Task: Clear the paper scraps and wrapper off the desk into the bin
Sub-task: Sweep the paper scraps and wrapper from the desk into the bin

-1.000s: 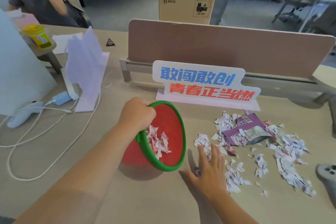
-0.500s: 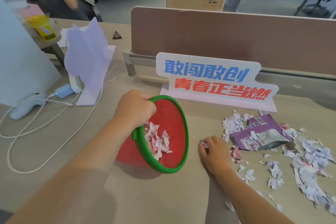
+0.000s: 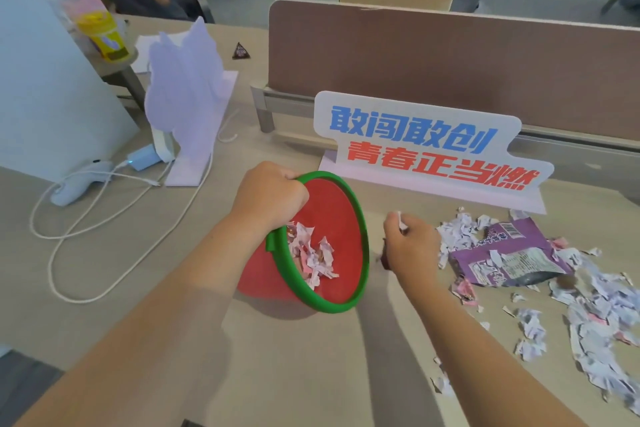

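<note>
A red bin with a green rim [image 3: 349, 218] is tilted toward the right on the desk, with torn paper scraps [image 3: 313, 253] lying inside it. My left hand [image 3: 268, 196] grips the bin's rim at its upper left. My right hand [image 3: 410, 243] is closed around a bunch of paper scraps just right of the bin's mouth, a white bit poking out by the thumb. A purple wrapper [image 3: 509, 255] lies flat on the desk to the right of that hand. More loose scraps [image 3: 595, 319] are strewn around and below the wrapper.
A white sign with blue and red characters [image 3: 426, 149] stands behind the bin, before a brown divider [image 3: 450, 66]. At left are a white cut-out stand [image 3: 187, 97], white cables [image 3: 90, 253] and a handheld device [image 3: 76, 184]. A person sits at far left.
My right hand went from lying flat on the scraps to closing around a bunch of them, then lifted toward the bin's mouth. The left hand kept holding the tilted bin.
</note>
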Demonstrator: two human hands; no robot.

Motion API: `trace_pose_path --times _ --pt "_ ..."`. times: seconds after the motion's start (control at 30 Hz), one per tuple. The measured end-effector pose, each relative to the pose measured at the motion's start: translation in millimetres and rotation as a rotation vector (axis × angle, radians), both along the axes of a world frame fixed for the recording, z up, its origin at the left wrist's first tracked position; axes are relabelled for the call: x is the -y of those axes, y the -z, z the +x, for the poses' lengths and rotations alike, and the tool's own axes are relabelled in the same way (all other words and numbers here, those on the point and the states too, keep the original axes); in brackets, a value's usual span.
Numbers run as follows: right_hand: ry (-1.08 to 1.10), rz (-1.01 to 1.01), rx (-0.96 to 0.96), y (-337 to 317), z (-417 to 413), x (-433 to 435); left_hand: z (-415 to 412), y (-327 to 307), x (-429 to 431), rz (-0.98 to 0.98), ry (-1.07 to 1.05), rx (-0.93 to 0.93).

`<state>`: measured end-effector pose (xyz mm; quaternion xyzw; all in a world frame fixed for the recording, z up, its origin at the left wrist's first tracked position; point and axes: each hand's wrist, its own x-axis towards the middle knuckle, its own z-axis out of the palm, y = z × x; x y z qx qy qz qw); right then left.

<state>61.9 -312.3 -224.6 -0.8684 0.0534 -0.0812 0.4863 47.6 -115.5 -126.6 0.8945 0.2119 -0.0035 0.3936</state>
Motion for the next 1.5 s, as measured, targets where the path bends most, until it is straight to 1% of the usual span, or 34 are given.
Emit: trace_pose_path --times 0.07,0.13,0.17,0.2,0.27,0.33,0.43,0.6,0.73,0.87,0.97,1.07,1.17,1.3,1.4,1.5 --pt "0.062 0.281 -0.022 -22 -3 -27 0 -1 -1 0.008 -0.01 0.004" --pt "0.083 0.583 -0.134 -34 -6 -51 -1 -1 -2 -0.002 0.004 0.001" --pt "0.055 0.652 -0.188 -35 -7 -61 -1 -2 -3 -0.01 0.015 -0.003" --pt "0.004 0.608 -0.223 -32 -8 -68 -3 -3 -2 -0.016 0.021 -0.01" --pt "-0.132 0.359 -0.224 -24 -12 -77 -5 -4 -4 -0.022 0.031 -0.004" --pt "-0.222 0.178 -0.235 -21 -19 -84 -6 -4 -8 -0.018 0.051 0.009" --pt "-0.289 0.063 -0.241 -27 -31 -85 -8 -4 -9 0.019 0.1 0.011" --pt "-0.228 0.03 -0.247 -47 -50 -77 -13 -5 -1 0.05 0.268 0.007" --pt "-0.152 -0.01 -0.254 -54 -67 -65 -19 -6 6 0.028 0.312 0.012" --pt "-0.025 -0.084 -0.255 -52 -82 -52 -29 -7 23 -0.011 0.382 -0.031" --pt "0.023 -0.121 -0.264 -52 -95 -41 -38 -9 42 -0.008 0.455 -0.058" --pt "0.005 -0.203 -0.326 -49 -103 -24 -47 -7 63 0.01 0.51 -0.075" --pt "-0.028 -0.294 -0.362 -43 -104 -5 -52 -4 79 0.078 0.512 -0.07" --pt "-0.167 -0.361 -0.309 -42 -100 17 -51 -4 91 0.123 0.401 -0.08" --pt "-0.228 -0.321 -0.282 -41 -98 29 -52 -5 99 0.142 0.299 -0.093" --pt "-0.324 -0.179 -0.342 -36 -101 51 -56 -5 114 0.161 0.255 -0.127"
